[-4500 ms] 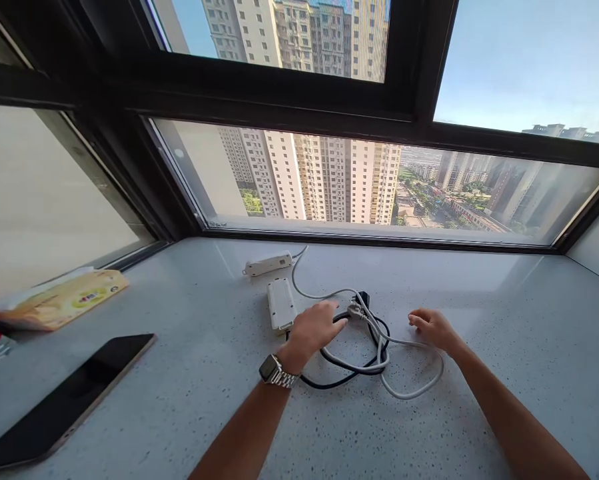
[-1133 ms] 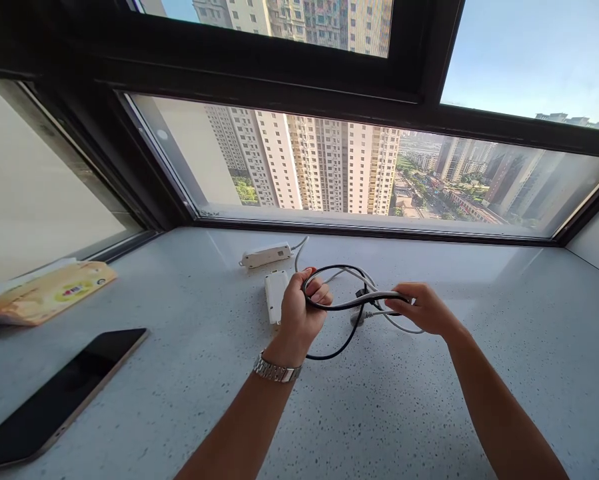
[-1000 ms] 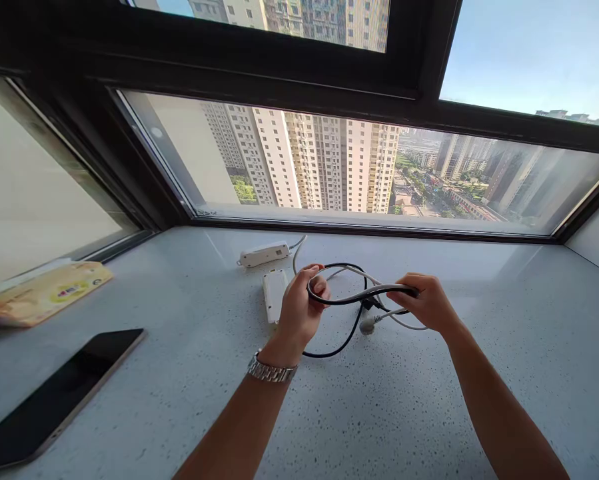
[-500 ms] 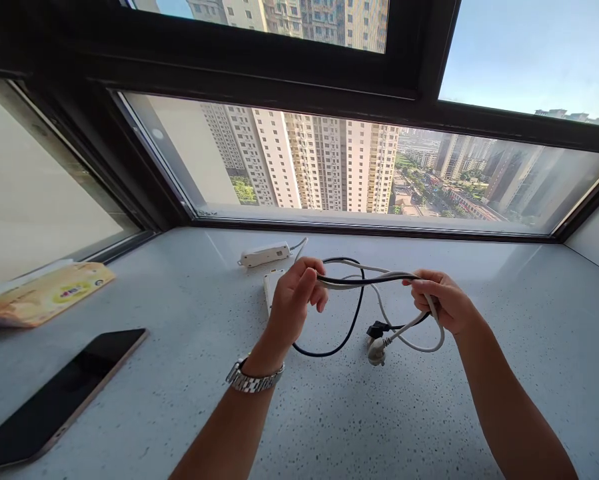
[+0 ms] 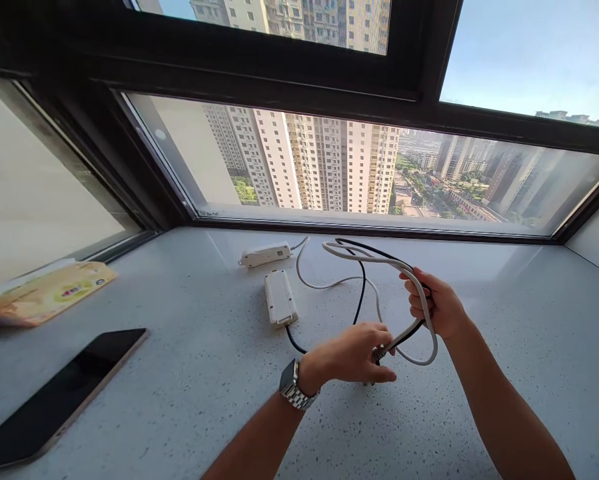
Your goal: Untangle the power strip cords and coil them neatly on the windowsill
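My right hand [image 5: 440,305] is closed around a loop of white cord [image 5: 352,252] and black cord [image 5: 362,293]. Just in front of it, my left hand [image 5: 355,352], with a watch on the wrist, grips the plug ends of the cords from above. Its fingers hide most of the plugs [image 5: 378,355]. The black cord runs from one white power strip [image 5: 280,300], which lies left of my left hand. From a second white power strip [image 5: 266,255] farther back, the white cord curves across the speckled surface.
A smartphone [image 5: 62,393] rests screen up on the speckled sill [image 5: 189,373] at the left. Behind it sits a yellow tissue pack [image 5: 52,293]. A dark window frame [image 5: 329,227] bounds the sill at the back.
My left hand has let go of the stretched cords and come down and right onto the plugs. The cord loop now hangs from my right hand alone, and the nearer power strip is uncovered.
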Available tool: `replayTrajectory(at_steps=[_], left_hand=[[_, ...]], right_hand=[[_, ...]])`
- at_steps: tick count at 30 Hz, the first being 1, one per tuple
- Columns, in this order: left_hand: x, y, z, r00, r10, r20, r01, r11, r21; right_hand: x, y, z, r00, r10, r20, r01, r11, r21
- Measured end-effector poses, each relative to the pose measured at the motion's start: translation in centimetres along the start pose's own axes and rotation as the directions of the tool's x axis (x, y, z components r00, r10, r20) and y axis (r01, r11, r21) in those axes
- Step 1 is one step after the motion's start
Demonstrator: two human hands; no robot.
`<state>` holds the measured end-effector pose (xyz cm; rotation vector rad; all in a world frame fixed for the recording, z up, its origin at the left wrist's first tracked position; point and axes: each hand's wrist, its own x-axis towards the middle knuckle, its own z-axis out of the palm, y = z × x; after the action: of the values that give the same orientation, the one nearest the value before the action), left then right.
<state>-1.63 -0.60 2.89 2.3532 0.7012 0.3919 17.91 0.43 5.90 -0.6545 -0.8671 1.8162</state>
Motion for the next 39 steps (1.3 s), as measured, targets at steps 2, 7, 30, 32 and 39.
replayTrajectory(at_steps=[2, 7, 30, 32, 39], left_hand=[[0.2, -0.1, 0.4, 0.999, 0.009, 0.044, -0.008, 1.0, -0.029], [-0.5, -0.5, -0.9, 0.996, -0.091, -0.006, 0.088, 0.975, -0.205], [1.4, -6.1, 0.8, 0.313, -0.444, -0.84, 0.144, 0.896, -0.42], [1.4, -5.9, 0.7, 0.347, -0.509, -0.788, 0.085, 0.853, -0.514], [1.7, -4.9, 0.8, 0.57, -0.387, -0.725, -0.185, 0.799, -0.572]], right_hand=[[0.1, 0.0, -0.2, 1.0, -0.011, -0.013, 0.011, 1.0, -0.004], [0.9, 0.2, -0.8, 0.988, -0.119, -0.095, 0.108, 0.988, -0.112], [-0.8, 1.5, 3.6, 0.814, -0.56, -0.155, 0.547, 0.828, -0.122], [-0.9, 1.5, 3.6, 0.821, -0.553, -0.143, 0.54, 0.833, -0.124], [-1.1, 0.0, 2.2, 0.893, -0.442, -0.09, 0.435, 0.896, -0.084]])
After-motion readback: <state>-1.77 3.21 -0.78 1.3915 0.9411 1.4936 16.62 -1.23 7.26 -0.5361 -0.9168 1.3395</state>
